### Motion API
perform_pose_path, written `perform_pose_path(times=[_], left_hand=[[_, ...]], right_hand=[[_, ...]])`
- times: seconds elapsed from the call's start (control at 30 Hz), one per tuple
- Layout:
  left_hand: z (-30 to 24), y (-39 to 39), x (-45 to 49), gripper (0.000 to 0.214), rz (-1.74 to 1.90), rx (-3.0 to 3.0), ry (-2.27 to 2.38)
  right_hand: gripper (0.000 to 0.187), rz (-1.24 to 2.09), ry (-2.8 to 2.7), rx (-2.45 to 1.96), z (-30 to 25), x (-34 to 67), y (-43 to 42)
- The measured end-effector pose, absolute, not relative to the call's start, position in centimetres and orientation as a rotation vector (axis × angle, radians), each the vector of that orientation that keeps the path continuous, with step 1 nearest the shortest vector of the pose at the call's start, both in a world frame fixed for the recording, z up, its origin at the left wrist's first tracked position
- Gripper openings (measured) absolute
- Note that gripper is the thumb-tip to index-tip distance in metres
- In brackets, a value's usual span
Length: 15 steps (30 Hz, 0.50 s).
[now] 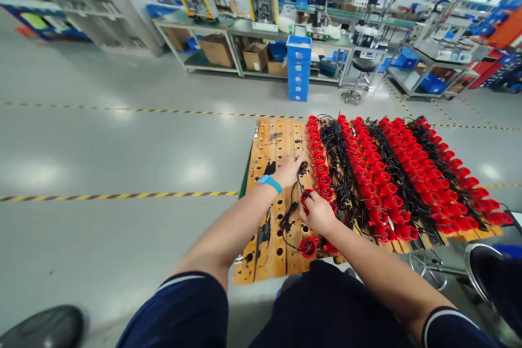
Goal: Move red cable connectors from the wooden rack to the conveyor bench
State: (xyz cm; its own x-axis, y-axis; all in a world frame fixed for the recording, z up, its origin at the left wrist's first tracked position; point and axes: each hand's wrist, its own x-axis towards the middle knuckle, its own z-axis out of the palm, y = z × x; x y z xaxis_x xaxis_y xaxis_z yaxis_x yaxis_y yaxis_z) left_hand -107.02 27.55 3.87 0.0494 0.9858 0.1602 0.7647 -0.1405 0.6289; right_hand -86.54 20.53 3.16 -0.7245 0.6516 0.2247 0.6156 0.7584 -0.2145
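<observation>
Right hand [318, 213] grip closed on a round red part [306, 198], its black wire [302, 169] pinched in left hand [290, 169].

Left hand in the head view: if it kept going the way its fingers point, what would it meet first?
Most likely the nearest column of red round parts with black wires. The left hand lies on the perforated wooden board, fingers aimed right and slightly away, already at a black wire end. Depth is hard to judge.

blue bin stack [299, 68], round stool [361, 73], cardboard boxes [216, 50]
</observation>
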Motion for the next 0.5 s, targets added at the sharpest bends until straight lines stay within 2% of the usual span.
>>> perform_pose_path(times=[0.13,0.23,0.37,0.5], left_hand=[[-1.1,24.5,-108.1,0.071,0.693,1.869,1.753],[-2.8,23.0,-109.1,0.072,0.646,1.844,1.751],[-2.3,21.1,-110.3,0.068,0.615,1.844,1.756],[0.6,19.9,-109.1,0.048,0.659,1.929,1.685]], right_hand=[[0.016,0.149,-2.726,-1.036,-1.0,-86.1,19.7],[0.019,0.156,-2.787,-0.968,-2.6,-85.5,19.2],[0.021,0.204,-2.845,-0.871,-3.2,-84.8,18.7],[0.021,0.261,-2.882,-0.812,-2.9,-84.2,18.7]])
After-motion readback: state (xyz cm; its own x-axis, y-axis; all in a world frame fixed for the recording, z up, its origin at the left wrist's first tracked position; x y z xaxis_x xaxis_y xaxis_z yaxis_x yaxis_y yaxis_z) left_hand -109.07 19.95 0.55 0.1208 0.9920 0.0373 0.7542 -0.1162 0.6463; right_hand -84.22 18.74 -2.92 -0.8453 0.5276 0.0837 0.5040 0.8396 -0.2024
